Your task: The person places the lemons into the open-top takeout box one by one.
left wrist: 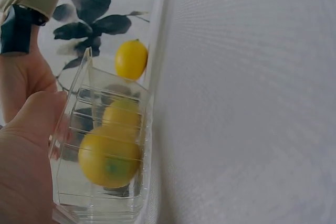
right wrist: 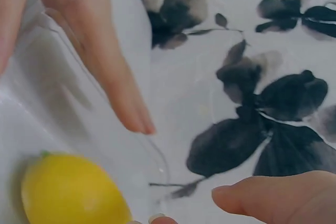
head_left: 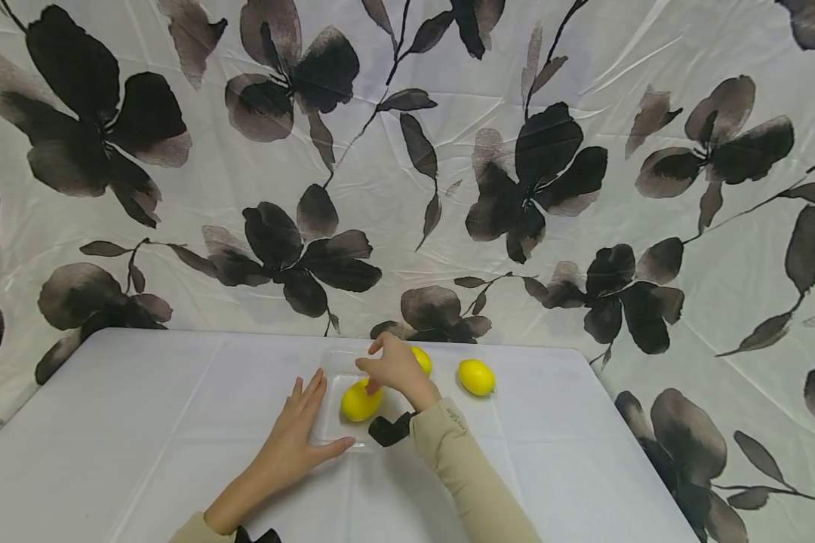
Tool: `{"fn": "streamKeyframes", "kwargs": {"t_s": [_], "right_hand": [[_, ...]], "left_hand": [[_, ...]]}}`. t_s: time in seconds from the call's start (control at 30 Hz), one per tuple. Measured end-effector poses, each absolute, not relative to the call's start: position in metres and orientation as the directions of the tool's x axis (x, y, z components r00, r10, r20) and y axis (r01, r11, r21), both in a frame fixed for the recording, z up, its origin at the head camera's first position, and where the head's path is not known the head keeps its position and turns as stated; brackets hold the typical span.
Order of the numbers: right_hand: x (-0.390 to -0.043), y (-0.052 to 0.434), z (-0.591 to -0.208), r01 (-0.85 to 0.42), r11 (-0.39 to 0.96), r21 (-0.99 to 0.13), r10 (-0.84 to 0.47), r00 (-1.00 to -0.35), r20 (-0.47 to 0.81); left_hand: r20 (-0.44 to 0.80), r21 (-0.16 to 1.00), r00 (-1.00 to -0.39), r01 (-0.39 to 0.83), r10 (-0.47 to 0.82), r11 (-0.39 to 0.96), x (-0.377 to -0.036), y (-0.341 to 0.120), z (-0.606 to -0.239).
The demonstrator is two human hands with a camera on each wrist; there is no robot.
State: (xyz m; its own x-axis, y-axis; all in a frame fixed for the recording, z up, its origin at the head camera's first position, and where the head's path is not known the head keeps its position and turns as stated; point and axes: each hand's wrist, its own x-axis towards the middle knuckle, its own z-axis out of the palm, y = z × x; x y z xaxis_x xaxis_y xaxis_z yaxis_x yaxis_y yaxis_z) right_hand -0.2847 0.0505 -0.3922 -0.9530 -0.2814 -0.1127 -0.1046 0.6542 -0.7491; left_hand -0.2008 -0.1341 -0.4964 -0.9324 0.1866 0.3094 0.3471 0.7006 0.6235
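A clear plastic container (head_left: 342,362) sits on the white table with a lemon (head_left: 361,401) inside it. My left hand (head_left: 299,434) rests along its left side, fingers straight and thumb spread at the near edge. Above the container, my right hand (head_left: 394,369) has thumb and index finger apart, with fingertips close to that lemon. In the right wrist view, the lemon (right wrist: 73,190) lies near the fingertips (right wrist: 163,220). A second lemon (head_left: 421,360) is partly hidden behind my right hand. The left wrist view shows it through the container's walls.
A third lemon (head_left: 476,377) lies on the table to the right of my right hand. The white tablecloth (head_left: 143,422) covers the table. Behind its far edge hangs a floral curtain (head_left: 407,166). Black straps (head_left: 390,430) circle the wrists.
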Motion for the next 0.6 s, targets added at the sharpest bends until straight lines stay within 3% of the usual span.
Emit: {"fn": "streamKeyframes", "kwargs": {"t_s": [0.4, 0.6], "right_hand": [[-0.285, 0.104, -0.373, -0.093, 0.425, -0.900, -0.198, -0.980, 0.007], [-0.283, 0.138, -0.372, -0.154, 0.286, -0.946, -0.145, -0.983, 0.117]], "left_hand": [[0.322, 0.620, -0.928, 0.358, 0.190, 0.698, -0.199, -0.135, -0.496], [0.312, 0.625, -0.931, 0.350, 0.188, 0.698, -0.199, -0.134, -0.495]]}}
